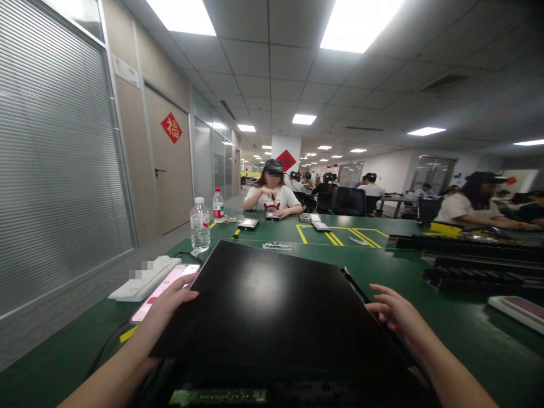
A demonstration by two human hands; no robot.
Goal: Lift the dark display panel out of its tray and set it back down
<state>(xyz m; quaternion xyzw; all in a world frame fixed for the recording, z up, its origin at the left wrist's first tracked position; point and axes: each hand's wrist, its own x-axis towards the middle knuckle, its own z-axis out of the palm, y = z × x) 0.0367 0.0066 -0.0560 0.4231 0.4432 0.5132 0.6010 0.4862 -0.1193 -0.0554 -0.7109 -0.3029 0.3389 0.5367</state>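
A large flat black metal cover panel (263, 306) lies in front of me over a dark chassis. A strip of green circuit board (219, 395) shows below its near edge. My left hand (172, 294) grips the panel's left edge, thumb on top; its other fingers are partly hidden. At the right edge, my right hand (393, 311) has its fingers apart, the fingertips close to the rim. Whether they touch it I cannot tell. Along that side, the panel looks slightly offset from the chassis edge.
A lit phone (164, 292), a white case (147, 277) and a water bottle (199, 225) stand left. Across the green table (314, 258), a person (272, 190) works on a hard drive. Dark rails (471, 272) and another phone (522, 311) lie right.
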